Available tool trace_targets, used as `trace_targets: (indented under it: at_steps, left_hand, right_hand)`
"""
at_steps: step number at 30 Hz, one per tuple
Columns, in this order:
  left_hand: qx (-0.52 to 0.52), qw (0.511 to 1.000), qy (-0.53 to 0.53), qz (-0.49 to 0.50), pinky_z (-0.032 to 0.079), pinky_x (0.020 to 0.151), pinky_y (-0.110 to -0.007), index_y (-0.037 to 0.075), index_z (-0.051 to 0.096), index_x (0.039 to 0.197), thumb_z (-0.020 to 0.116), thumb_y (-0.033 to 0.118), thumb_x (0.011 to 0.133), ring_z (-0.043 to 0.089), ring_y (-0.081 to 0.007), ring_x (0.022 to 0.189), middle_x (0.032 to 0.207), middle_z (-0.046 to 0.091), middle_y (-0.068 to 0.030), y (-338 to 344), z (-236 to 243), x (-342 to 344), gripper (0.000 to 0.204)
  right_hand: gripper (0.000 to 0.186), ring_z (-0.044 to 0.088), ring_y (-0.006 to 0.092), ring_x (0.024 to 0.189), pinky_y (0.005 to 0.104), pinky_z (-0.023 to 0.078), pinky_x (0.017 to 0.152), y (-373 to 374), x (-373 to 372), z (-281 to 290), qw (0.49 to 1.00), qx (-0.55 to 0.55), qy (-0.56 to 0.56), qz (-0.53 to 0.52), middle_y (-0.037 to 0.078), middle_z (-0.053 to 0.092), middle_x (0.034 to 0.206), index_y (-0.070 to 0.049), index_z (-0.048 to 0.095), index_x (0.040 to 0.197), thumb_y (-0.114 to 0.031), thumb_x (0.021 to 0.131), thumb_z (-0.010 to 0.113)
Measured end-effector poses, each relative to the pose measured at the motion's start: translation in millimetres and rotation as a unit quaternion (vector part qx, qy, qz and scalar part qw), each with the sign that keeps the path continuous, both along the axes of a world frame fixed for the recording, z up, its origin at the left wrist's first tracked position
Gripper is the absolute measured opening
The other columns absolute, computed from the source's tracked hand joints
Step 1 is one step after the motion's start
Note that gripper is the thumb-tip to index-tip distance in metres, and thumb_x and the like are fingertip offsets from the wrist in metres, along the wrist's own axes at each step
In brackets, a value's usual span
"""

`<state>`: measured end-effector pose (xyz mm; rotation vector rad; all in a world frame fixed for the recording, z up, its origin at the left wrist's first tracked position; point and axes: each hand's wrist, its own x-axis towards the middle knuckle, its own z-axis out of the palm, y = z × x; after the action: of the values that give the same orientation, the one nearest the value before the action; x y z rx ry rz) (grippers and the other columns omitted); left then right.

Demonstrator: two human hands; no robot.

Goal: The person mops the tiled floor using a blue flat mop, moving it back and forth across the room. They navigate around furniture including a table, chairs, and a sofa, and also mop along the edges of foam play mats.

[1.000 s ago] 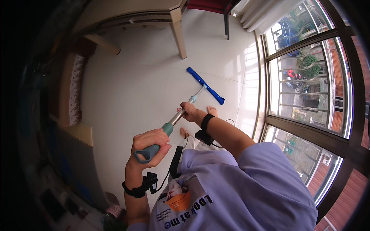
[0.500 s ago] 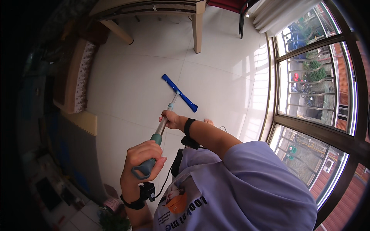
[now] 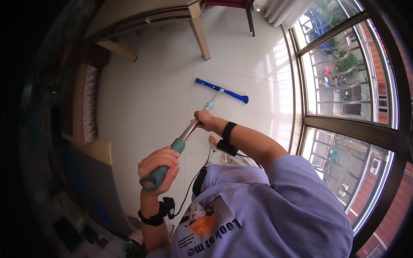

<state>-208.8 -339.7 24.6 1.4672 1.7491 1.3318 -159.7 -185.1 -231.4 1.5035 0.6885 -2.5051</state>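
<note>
My left hand (image 3: 158,165) is closed round the green and grey grip (image 3: 176,146) at the top of a long mop handle, near my body. Further along, my right hand (image 3: 204,119) grips the steel pole (image 3: 188,130). At the far end a long, narrow blue mop head (image 3: 235,95) lies flat on the pale tiled floor (image 3: 144,99), joined by a light-blue fitting. My bare foot (image 3: 212,140) shows just below my right hand.
A wooden table (image 3: 199,36) stands ahead, beside a red chair (image 3: 228,3). A long wooden piece of furniture (image 3: 74,107) and a beige board (image 3: 101,152) line the left. A barred window (image 3: 340,73) and white curtain (image 3: 279,13) are on the right.
Since half a second ago the mop head has moved right and slightly up, and lies more crosswise. Both hands still hold the handle, my right hand a little further forward.
</note>
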Motion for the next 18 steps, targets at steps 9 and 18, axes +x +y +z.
trace_targets:
  at_steps: [9, 18]
  left_hand:
    - [0.015, 0.995, -0.093, -0.043, 0.043, 0.090, -0.044, 0.001, 0.053, 0.075, 0.061, -0.003, 0.076, 0.062, -0.0244, 0.084, 0.078, 0.062, -0.0084, 92, -80, 75, 0.009]
    - [0.008, 0.981, -0.143, -0.132, 0.049, 0.078, -0.034, 0.000, 0.054, 0.072, 0.064, -0.004, 0.072, 0.061, -0.0230, 0.073, 0.074, 0.060, -0.0099, 108, -94, 87, 0.010]
  right_hand:
    - [0.012, 0.065, 0.0213, 0.071, 0.0360, 0.057, 0.063, 122, 120, -52, 0.988, 0.072, -0.106, -0.083, 0.011, 0.061, 0.080, -0.001, 0.047, 0.090, -0.011, 0.084, 0.051]
    - [0.014, 0.061, 0.0213, 0.066, 0.0354, 0.055, 0.061, 102, 179, -87, 0.972, 0.102, -0.174, -0.124, 0.009, 0.056, 0.075, -0.004, 0.045, 0.088, -0.018, 0.084, 0.049]
